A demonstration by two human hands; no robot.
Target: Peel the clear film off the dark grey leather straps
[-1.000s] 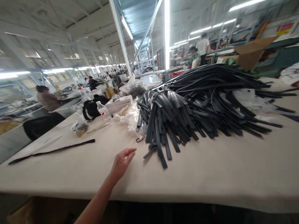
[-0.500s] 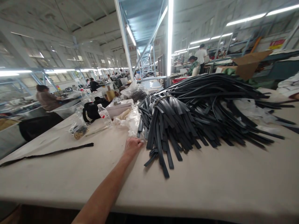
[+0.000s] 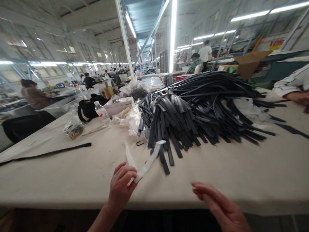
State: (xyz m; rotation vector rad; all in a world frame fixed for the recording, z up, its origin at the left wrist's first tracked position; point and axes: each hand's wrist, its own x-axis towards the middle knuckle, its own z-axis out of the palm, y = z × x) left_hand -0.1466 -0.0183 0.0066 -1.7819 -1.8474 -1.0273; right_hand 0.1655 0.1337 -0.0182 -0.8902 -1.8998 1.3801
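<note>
My left hand [image 3: 123, 183] pinches a thin white strip [image 3: 152, 158] between thumb and fingers, above the near part of the table. One end of the strip rises right in front of the black straps; another part trails up behind the fingers. To the right, over the table's front edge, my right hand [image 3: 217, 201] holds nothing, with its fingers stretched out and slightly blurred. Ahead of both hands lies a large pile of flat black straps [image 3: 169, 125], one bundle of them tied. A small black rectangular buckle [image 3: 140, 143] rests left of the strap ends.
Crumpled clear plastic [image 3: 134, 124], a white box [image 3: 118, 106], a water bottle [image 3: 102, 114] and a bag of small metal parts [image 3: 76, 130] stand at the left. A long black strip [image 3: 48, 154] lies on the table [image 3: 72, 180]. A co-worker's sleeve [image 3: 293, 80] shows at right.
My left hand has come back from the plastic beside the straps, now with the white strip. The buckle now shows. My right hand has entered the view, and a co-worker's hands appear at right.
</note>
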